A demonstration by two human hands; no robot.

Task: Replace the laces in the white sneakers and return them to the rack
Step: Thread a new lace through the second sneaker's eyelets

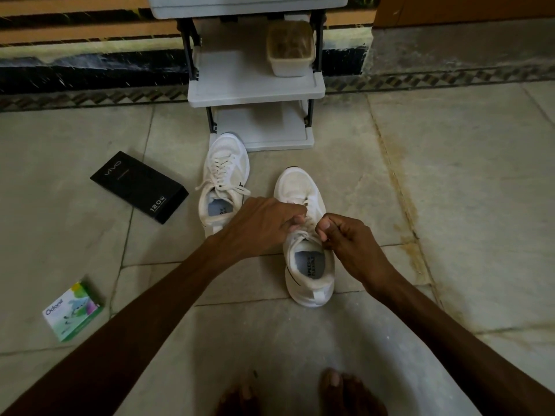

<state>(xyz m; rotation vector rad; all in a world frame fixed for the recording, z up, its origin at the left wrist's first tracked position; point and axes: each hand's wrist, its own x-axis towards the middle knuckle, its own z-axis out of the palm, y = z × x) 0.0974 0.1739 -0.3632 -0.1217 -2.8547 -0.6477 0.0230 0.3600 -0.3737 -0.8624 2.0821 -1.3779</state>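
Pinching the lace (300, 234) of the nearer sneaker (303, 187), your left hand (264, 223) has its fingers curled in, with the thumb pressed against them above the eyelets. Your right hand (348, 238), just beside it, is curled the same way, thumb and forefinger closed on the lace at the shoe's right edge. That sneaker stands on the floor (450, 175), toe pointing at the rack (255, 85). The other sneaker (225, 163) stands to its left, laced, with loose ends splayed and its toe touching the rack's bottom shelf. A lidded container (289, 52) sits on the middle shelf. A black box (138, 184) lies left of the sneakers, and a small green and white box (73, 310) lies nearer you.
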